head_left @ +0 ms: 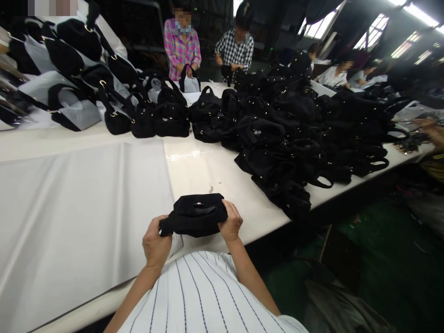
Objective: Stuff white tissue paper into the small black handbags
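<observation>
A small black fabric bag (197,222) is held between my two hands, low over the table's front edge, with a small metal piece near its opening. My left hand (157,240) grips its left end, fingers wrapped round the fabric. At the right end, my right hand (231,221) is closed on the bag's side, thumb and fingers pressed against it. Beyond the hands, a big heap of black bags (277,125) with small metal rings covers the table's right part.
White sheeting (79,208) covers the left of the pale table (208,166). Bags with grey-white wrapping (76,106) are piled at the back left. Two people (182,46) handle bags across the table, and more people sit at the back right. Green floor (374,249) shows at the right.
</observation>
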Action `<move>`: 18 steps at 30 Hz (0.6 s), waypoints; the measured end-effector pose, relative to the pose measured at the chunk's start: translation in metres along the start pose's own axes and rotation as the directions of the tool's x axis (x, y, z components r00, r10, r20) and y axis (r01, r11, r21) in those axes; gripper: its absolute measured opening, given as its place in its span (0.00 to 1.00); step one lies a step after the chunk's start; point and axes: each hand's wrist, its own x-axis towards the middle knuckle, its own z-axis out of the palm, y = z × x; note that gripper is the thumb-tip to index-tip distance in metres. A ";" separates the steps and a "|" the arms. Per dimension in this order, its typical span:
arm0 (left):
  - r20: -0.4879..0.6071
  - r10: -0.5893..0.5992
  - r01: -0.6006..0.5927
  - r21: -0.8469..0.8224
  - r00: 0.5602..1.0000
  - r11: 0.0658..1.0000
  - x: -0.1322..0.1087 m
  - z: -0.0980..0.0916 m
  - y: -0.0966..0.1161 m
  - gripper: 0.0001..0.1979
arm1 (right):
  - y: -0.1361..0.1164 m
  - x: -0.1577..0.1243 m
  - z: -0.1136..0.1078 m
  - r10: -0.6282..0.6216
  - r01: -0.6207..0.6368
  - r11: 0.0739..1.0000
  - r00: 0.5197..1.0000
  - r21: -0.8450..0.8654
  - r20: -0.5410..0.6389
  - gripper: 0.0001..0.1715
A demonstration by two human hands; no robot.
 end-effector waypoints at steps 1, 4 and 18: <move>0.045 -0.065 0.065 -0.012 0.997 0.998 0.002 0.001 -0.004 0.17 | 0.001 -0.003 -0.003 -0.001 0.001 1.000 1.000 -0.008 0.014 0.26; 0.165 -0.259 0.270 -0.046 0.952 0.962 0.003 0.005 -0.015 0.13 | 0.002 -0.017 -0.004 0.025 -0.022 0.999 0.996 -0.032 0.080 0.21; 0.340 0.197 -0.106 -0.268 0.920 0.958 -0.021 0.012 -0.030 0.18 | 0.032 0.031 -0.069 -0.036 -0.682 0.579 0.526 0.446 0.850 0.31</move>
